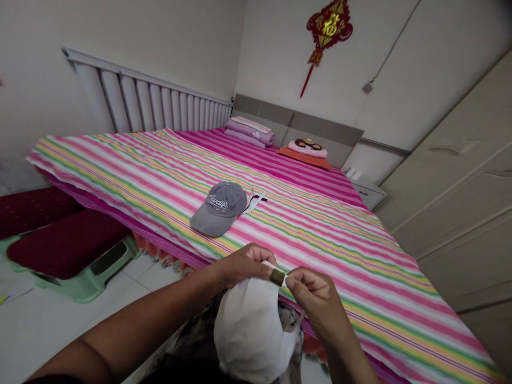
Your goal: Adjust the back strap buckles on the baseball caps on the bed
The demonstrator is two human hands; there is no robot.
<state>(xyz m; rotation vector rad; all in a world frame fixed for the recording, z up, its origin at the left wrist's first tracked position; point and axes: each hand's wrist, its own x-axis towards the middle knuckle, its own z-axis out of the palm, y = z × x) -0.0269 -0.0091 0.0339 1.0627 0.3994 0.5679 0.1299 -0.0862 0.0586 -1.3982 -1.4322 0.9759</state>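
Observation:
I hold a white cap (250, 330) low in front of me, its crown hanging down. My left hand (244, 265) pinches the cap's back strap beside a small brass buckle (277, 276). My right hand (314, 293) pinches the strap on the other side of the buckle. Both hands are closed on it, near the bed's front edge. A grey cap (219, 207) with white lettering lies on the striped bedspread (340, 240) farther back, with white straps (255, 201) next to it.
Two green stools with dark red cushions (64, 242) stand on the tiled floor at left. Folded purple bedding (250, 131) and a pink pillow (307, 148) lie by the headboard. A wardrobe (460, 202) lines the right wall; a radiator (152, 104) stands behind the bed.

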